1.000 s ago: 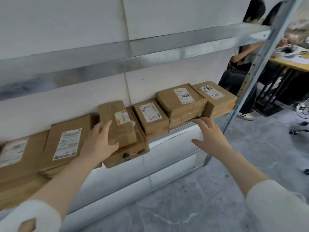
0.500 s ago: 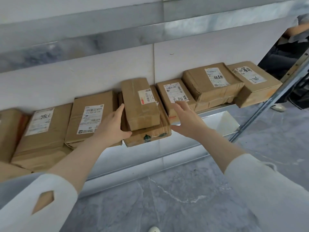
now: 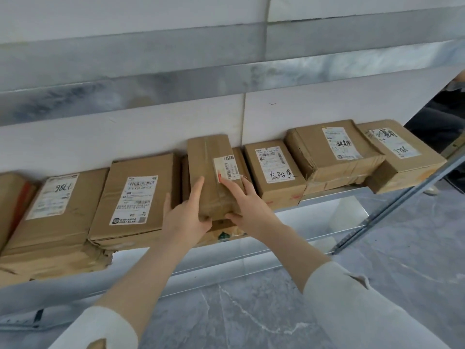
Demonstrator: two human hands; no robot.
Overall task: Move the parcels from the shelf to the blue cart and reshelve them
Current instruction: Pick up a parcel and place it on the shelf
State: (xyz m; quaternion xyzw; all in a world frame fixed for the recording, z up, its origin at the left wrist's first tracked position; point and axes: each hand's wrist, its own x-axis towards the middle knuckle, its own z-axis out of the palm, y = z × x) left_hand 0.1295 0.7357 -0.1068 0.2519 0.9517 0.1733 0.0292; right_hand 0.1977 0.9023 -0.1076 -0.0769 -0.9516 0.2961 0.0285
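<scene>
Your left hand [image 3: 186,215] grips the near left corner of the narrow parcel [image 3: 210,170]; its fingers lie along the left side and the top, and the thumb hooks around the front end. Your right hand [image 3: 247,205] pinches the near right corner; the fingers are flat on top beside the label, and the thumb is under the front edge. Both forearms reach up and forward, with the wrists close together.

The narrow parcel lies on a lower parcel [image 3: 226,231] in the middle of the shelf [image 3: 334,192]; a wide parcel [image 3: 136,197] is just beside it on the left, and a labelled parcel [image 3: 274,170] on the right.

I judge that you are at the pick-up step, taking one parcel from the shelf. The next move calls for a clean lift off the lower parcel without dragging it, because that one seems to stand out over the shelf's front edge; after that you carry it to the blue cart, which is not in view.
</scene>
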